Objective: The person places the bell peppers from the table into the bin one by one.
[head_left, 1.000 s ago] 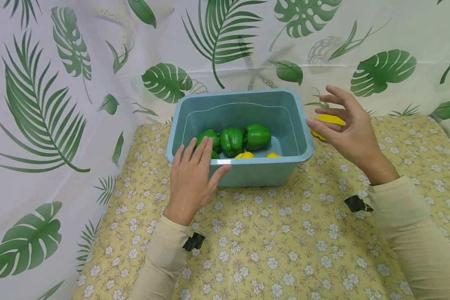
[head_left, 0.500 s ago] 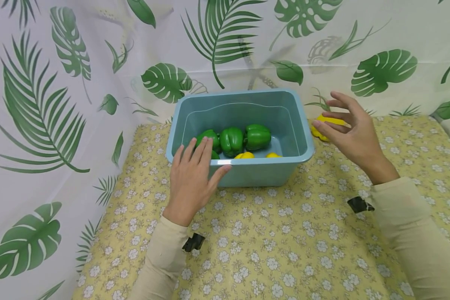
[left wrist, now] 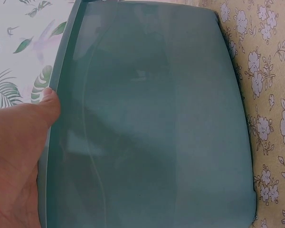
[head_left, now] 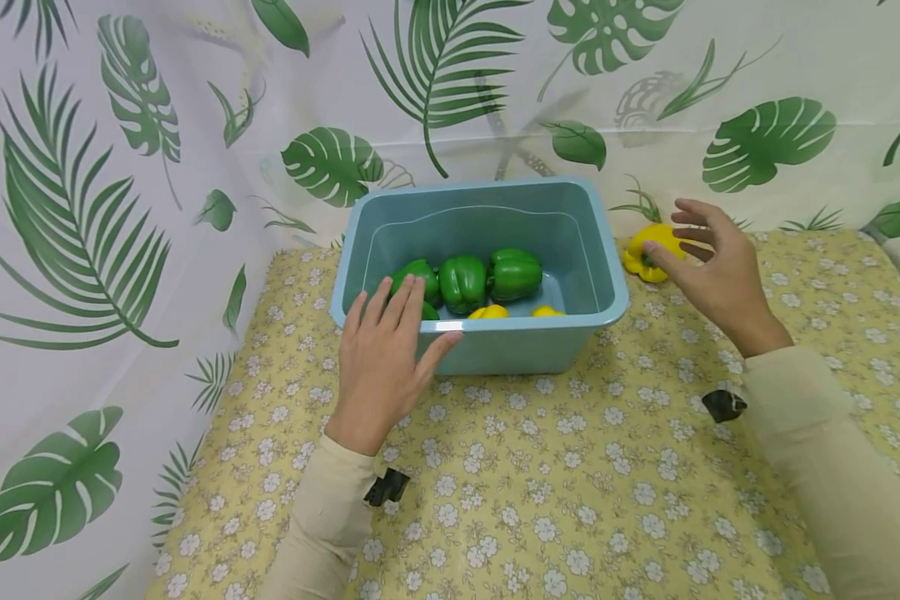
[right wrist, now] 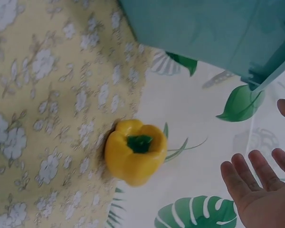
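Observation:
A light-blue plastic bin [head_left: 510, 346] stands on the table, holding several green bell peppers [head_left: 462, 282] and yellow ones [head_left: 489, 312] partly hidden by its front wall. My left hand [head_left: 381, 367] rests on the front rim near the left corner. Its fingers extend over the inside, and the thumb lies along the rim, as the left wrist view also shows. Right of the bin, a yellow bell pepper [right wrist: 135, 154] with a green stem sits on the tablecloth. My right hand [head_left: 723, 279] hovers by that pepper, fingers spread and holding nothing. In the right wrist view the fingers are apart from it.
A yellow floral tablecloth [head_left: 510, 492] covers the table. White fabric printed with green leaves [head_left: 217, 125] hangs behind and along the left side, close to the bin and the loose pepper. Black wrist devices [head_left: 723, 406] sit at both sleeves.
My right hand has moved slightly right and down, uncovering more of the loose yellow bell pepper. The left hand stays on the rim, and the bin has not moved.

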{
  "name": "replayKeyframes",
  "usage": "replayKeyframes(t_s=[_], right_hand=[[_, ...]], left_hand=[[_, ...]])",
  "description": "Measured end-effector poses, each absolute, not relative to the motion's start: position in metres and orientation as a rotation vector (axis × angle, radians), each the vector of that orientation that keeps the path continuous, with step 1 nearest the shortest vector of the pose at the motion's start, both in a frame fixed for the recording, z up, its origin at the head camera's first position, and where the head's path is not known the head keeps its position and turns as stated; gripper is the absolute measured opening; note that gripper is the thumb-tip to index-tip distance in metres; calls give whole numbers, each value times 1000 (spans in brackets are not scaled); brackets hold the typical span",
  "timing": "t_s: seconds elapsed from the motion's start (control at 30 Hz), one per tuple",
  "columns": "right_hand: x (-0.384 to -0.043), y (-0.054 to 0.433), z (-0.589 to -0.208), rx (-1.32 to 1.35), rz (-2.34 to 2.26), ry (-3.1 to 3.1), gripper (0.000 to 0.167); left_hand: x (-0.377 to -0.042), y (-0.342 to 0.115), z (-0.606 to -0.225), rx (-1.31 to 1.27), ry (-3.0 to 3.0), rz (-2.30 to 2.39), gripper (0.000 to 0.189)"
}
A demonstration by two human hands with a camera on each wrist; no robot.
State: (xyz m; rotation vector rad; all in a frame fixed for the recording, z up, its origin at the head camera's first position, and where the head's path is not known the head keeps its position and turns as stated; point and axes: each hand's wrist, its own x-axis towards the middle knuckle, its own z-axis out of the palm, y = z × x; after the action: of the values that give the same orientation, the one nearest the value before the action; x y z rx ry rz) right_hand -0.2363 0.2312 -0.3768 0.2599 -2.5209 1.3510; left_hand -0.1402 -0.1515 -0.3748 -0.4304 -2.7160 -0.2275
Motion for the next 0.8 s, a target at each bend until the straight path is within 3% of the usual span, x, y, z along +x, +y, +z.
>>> replayKeyframes(t_s=[0.8], right_hand=[[-262,259,-419,136,1159,-2770,72]], left_hand=[[-140,-152,-374,-429,-2722,-217,80]])
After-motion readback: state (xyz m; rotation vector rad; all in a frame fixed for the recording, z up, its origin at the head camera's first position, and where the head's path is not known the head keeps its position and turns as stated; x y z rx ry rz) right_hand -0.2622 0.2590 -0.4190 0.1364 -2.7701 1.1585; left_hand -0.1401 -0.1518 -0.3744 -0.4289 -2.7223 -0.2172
